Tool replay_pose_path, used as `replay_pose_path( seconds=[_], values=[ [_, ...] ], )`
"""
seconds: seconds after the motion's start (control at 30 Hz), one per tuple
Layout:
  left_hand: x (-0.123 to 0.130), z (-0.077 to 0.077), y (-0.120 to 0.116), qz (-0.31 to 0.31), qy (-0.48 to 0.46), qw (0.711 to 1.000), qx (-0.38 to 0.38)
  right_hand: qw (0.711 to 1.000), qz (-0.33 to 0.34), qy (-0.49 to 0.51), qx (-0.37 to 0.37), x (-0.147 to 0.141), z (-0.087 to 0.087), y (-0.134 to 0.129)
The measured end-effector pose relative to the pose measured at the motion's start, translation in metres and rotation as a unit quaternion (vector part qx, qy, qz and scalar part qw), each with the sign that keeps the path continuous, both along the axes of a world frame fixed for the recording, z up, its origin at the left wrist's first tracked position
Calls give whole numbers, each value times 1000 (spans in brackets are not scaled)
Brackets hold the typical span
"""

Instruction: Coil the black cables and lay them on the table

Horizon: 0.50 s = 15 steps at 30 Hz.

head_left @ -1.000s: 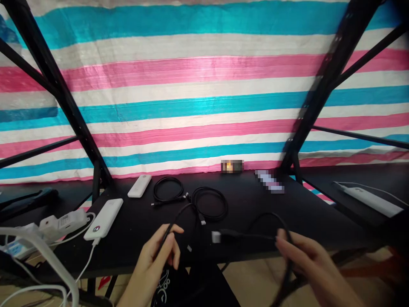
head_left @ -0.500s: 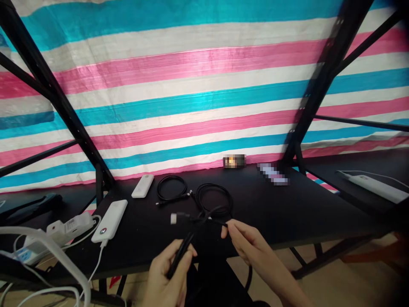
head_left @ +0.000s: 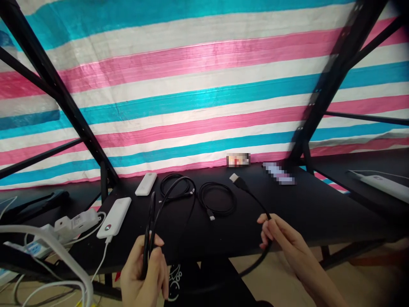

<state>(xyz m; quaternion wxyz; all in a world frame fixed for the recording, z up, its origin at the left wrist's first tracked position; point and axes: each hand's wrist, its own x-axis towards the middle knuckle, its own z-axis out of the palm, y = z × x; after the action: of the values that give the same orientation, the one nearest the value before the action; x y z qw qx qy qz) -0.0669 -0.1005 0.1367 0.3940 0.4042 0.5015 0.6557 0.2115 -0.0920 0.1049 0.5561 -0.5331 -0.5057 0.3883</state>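
My left hand [head_left: 145, 270] is closed around the looped bundle of a black cable [head_left: 152, 221] in front of the table's near edge. My right hand [head_left: 275, 234] pinches the same kind of black cable below its plug [head_left: 238, 181], which points up and left over the table. A length of cable sags below my right hand toward the middle. Two coiled black cables lie on the table, one at the left [head_left: 175, 187], partly behind the raised loop, and one at the centre [head_left: 217, 199].
Two white power banks [head_left: 146, 184] [head_left: 114, 217] lie on the black table [head_left: 249, 226], the nearer one plugged into a white cable. A power strip with chargers [head_left: 68, 228] is at left. Blurred items stand at the back. Black frame posts [head_left: 332, 81] rise on both sides.
My hands have moved apart, left hand to the left and right hand to the right. The plug end has swung away from the bundle and now stands up over the table's right part.
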Motion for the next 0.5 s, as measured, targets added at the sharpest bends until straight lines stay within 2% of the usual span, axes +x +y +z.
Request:
replay_pose_path(
  seconds=[0.1, 0.23, 0.33, 0.4, 0.5],
  values=[
    [-7, 2, 1, -22, 80, 996, -11, 988, 38, -136, 70, -5, 8, -2],
    [-5, 15, 0, -56, 131, 989, -26, 950, 79, -271, 130, -25, 27, -7],
    [0, 29, -1, -88, 170, 981, -23, 909, 62, -359, 201, -36, 38, -9],
    [2, 37, -1, -96, 206, 974, -7, 887, 35, -379, 260, -40, 41, -8],
    [2, 44, 1, -157, 261, 951, 54, 878, -12, -355, 320, -46, 43, -8]
  ],
)
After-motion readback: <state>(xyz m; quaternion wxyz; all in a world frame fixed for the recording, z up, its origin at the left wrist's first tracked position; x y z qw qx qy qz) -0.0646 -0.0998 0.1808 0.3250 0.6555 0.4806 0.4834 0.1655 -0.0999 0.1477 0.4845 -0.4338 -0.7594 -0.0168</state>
